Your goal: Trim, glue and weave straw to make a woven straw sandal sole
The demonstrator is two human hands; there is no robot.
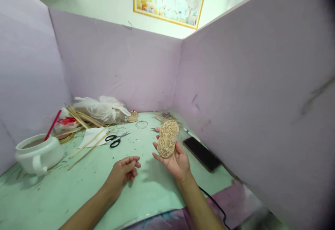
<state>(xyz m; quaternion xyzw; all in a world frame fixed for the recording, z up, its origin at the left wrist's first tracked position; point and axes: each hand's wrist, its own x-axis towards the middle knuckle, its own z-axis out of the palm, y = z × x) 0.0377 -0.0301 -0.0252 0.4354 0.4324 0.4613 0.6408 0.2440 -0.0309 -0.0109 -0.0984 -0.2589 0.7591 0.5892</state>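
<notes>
A peanut-shaped piece of coiled, woven straw (167, 139) rests upright on my right hand (178, 162). The palm faces up, with the thumb along one side of the piece and the other fingers spread behind and beside it. To the left, my left hand (125, 170) is held over the table with its fingers loosely bent and apart. Nothing shows between them. Black-handled scissors (116, 140) lie partly opened beyond the left hand. Just behind the woven piece is a small pink-handled tool (157, 129), partly hidden.
A white pot (39, 156) with a red stick in it stands at the left. Straw strips (90, 149) lie across white paper near a plastic bag (104, 109). Further back are a wire ring (141, 124) and another woven piece (133, 117). A phone (202, 153) lies beside the right partition.
</notes>
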